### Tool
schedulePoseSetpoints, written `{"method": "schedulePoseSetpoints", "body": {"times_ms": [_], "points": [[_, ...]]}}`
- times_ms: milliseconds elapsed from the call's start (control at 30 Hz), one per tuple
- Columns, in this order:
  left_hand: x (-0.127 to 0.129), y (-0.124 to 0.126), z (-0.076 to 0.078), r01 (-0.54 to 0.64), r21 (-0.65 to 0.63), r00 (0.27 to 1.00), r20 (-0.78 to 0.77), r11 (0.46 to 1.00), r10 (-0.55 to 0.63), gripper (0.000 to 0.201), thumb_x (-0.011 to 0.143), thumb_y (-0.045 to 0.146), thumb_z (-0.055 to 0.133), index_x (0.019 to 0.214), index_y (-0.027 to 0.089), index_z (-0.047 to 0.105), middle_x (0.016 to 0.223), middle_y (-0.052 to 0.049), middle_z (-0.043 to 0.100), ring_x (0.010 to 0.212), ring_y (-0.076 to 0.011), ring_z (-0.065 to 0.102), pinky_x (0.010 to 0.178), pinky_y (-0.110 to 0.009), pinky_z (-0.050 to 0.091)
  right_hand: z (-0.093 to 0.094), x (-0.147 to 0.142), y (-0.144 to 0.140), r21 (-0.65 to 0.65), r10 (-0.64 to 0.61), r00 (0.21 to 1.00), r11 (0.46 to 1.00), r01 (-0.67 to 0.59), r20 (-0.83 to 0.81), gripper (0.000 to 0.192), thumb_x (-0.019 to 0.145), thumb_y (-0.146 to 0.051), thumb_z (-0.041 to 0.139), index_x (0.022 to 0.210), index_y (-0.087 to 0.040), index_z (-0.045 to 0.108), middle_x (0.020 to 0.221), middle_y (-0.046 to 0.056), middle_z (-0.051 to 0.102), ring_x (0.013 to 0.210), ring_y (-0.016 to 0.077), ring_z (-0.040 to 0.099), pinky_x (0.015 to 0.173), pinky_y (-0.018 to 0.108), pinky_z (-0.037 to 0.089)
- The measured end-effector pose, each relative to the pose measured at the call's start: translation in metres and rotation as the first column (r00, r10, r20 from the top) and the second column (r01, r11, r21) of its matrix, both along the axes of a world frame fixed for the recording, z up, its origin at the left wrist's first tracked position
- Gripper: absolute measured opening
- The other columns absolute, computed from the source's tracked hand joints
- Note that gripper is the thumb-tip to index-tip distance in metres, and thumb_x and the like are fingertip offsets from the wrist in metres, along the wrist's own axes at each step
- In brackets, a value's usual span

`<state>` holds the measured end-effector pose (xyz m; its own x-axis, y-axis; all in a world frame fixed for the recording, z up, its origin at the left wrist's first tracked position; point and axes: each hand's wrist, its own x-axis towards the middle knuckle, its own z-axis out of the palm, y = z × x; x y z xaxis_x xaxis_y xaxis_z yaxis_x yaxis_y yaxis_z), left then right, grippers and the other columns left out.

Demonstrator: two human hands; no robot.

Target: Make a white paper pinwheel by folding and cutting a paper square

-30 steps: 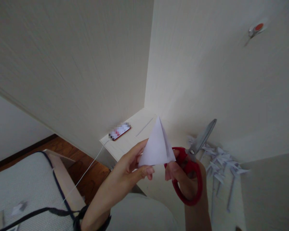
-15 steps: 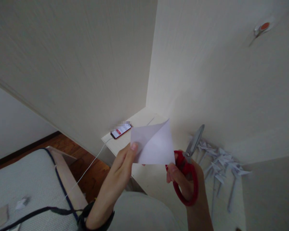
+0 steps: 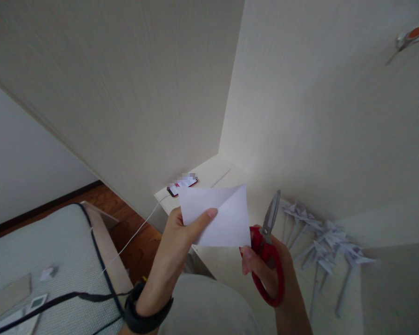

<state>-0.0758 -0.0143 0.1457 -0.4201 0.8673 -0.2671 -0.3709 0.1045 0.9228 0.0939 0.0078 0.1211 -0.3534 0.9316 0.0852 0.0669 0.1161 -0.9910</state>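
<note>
A white sheet of paper (image 3: 226, 225) with a diagonal crease is held up in front of me. My left hand (image 3: 185, 237) grips its left side, the thumb lying across the front. With thumb and fingertips, my right hand (image 3: 265, 265) pinches the lower right corner. Red-handled scissors (image 3: 280, 279) hang in that same hand, a handle loop around it, their metal blades pointing up and looking closed. Right of them, several white paper pinwheels (image 3: 321, 232) on paper sticks lie on the white tabletop (image 3: 226, 265).
A phone (image 3: 183, 184) with a white charging cable (image 3: 139, 228) lies at the table's back left, by a thin stick (image 3: 220, 178). Walls meet behind the table. To the left is a mattress (image 3: 66, 251) with flat items and a dark strap (image 3: 66, 298). An orange-and-white object (image 3: 414, 35) is on the right wall.
The paper now lies flatter, its lifted fold pressed down, and my left thumb has moved inward over it. The view has shifted slightly. Both hands keep their hold.
</note>
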Motion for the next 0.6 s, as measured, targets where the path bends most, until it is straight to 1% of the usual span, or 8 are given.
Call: {"method": "schedulePoseSetpoints", "body": {"times_ms": [67, 100, 200, 267, 400, 500, 600], "points": [[0.001, -0.001, 0.0, -0.042, -0.001, 0.998, -0.044, 0.999, 0.042, 0.03, 0.066, 0.037, 0.083, 0.083, 0.014, 0.075, 0.079, -0.004, 0.076, 0.067, -0.0164, 0.067, 0.06, -0.023, 0.053, 0.0, 0.003, 0.003, -0.014, -0.004, 0.999, 1.0, 0.004, -0.052, 0.026, 0.082, -0.036, 0.065, 0.063, -0.021, 0.055, 0.051, -0.004, 0.053, 0.042, 0.0115, 0.05, 0.04, 0.021, 0.043], [0.002, -0.002, 0.0, -0.056, 0.001, 0.996, -0.07, 0.998, 0.056, 0.03, 0.066, 0.037, 0.082, 0.083, 0.013, 0.075, 0.08, -0.005, 0.076, 0.067, -0.017, 0.067, 0.061, -0.024, 0.053, 0.0, 0.005, 0.006, 0.0, 0.008, 0.996, 1.0, -0.008, -0.086, 0.027, 0.082, -0.04, 0.066, 0.066, -0.02, 0.057, 0.051, -0.003, 0.053, 0.042, 0.0116, 0.05, 0.04, 0.022, 0.043], [0.003, -0.004, 0.0, -0.056, -0.004, 0.986, -0.156, 0.998, 0.055, 0.028, 0.067, 0.037, 0.08, 0.08, 0.013, 0.074, 0.079, -0.005, 0.076, 0.065, -0.0178, 0.067, 0.059, -0.025, 0.053, 0.002, 0.008, 0.016, 0.1, 0.079, 0.983, 0.993, -0.063, -0.168, 0.032, 0.081, -0.05, 0.066, 0.074, -0.019, 0.064, 0.05, -0.002, 0.054, 0.041, 0.0117, 0.048, 0.038, 0.022, 0.039], [0.002, -0.006, -0.001, 0.0, -0.023, 0.981, -0.196, 1.0, -0.004, 0.028, 0.067, 0.038, 0.08, 0.078, 0.013, 0.074, 0.075, -0.005, 0.075, 0.062, -0.0176, 0.066, 0.057, -0.025, 0.053, 0.005, 0.008, 0.022, 0.127, 0.048, 0.978, 0.992, -0.023, -0.201, 0.032, 0.08, -0.05, 0.068, 0.077, -0.019, 0.066, 0.049, -0.003, 0.053, 0.041, 0.0115, 0.047, 0.037, 0.022, 0.037], [0.002, -0.01, -0.005, 0.152, -0.052, 0.958, -0.236, 0.987, -0.16, 0.028, 0.067, 0.041, 0.079, 0.074, 0.014, 0.073, 0.07, -0.004, 0.073, 0.059, -0.0177, 0.065, 0.053, -0.025, 0.052, 0.018, 0.0, 0.029, 0.058, -0.103, 0.974, 0.991, 0.117, -0.2, 0.022, 0.073, -0.041, 0.076, 0.078, -0.021, 0.068, 0.053, -0.004, 0.055, 0.044, 0.0122, 0.049, 0.04, 0.023, 0.041], [0.002, -0.013, -0.006, 0.249, -0.053, 0.933, -0.254, 0.967, -0.254, 0.026, 0.069, 0.04, 0.079, 0.075, 0.016, 0.074, 0.072, -0.004, 0.074, 0.061, -0.0181, 0.066, 0.053, -0.024, 0.051, 0.026, -0.006, 0.03, 0.034, -0.141, 0.977, 0.988, 0.149, -0.161, 0.015, 0.069, -0.034, 0.076, 0.077, -0.022, 0.069, 0.054, -0.004, 0.057, 0.044, 0.0119, 0.05, 0.04, 0.022, 0.041], [0.002, -0.015, -0.004, 0.295, -0.066, 0.929, -0.215, 0.953, -0.303, 0.029, 0.072, 0.045, 0.076, 0.077, 0.017, 0.074, 0.072, -0.004, 0.073, 0.059, -0.0165, 0.064, 0.052, -0.022, 0.049, 0.032, -0.009, 0.028, 0.02, -0.171, 0.979, 0.984, 0.175, -0.113, 0.008, 0.072, -0.028, 0.072, 0.072, -0.021, 0.068, 0.054, -0.004, 0.057, 0.045, 0.0111, 0.05, 0.041, 0.021, 0.039]]}}
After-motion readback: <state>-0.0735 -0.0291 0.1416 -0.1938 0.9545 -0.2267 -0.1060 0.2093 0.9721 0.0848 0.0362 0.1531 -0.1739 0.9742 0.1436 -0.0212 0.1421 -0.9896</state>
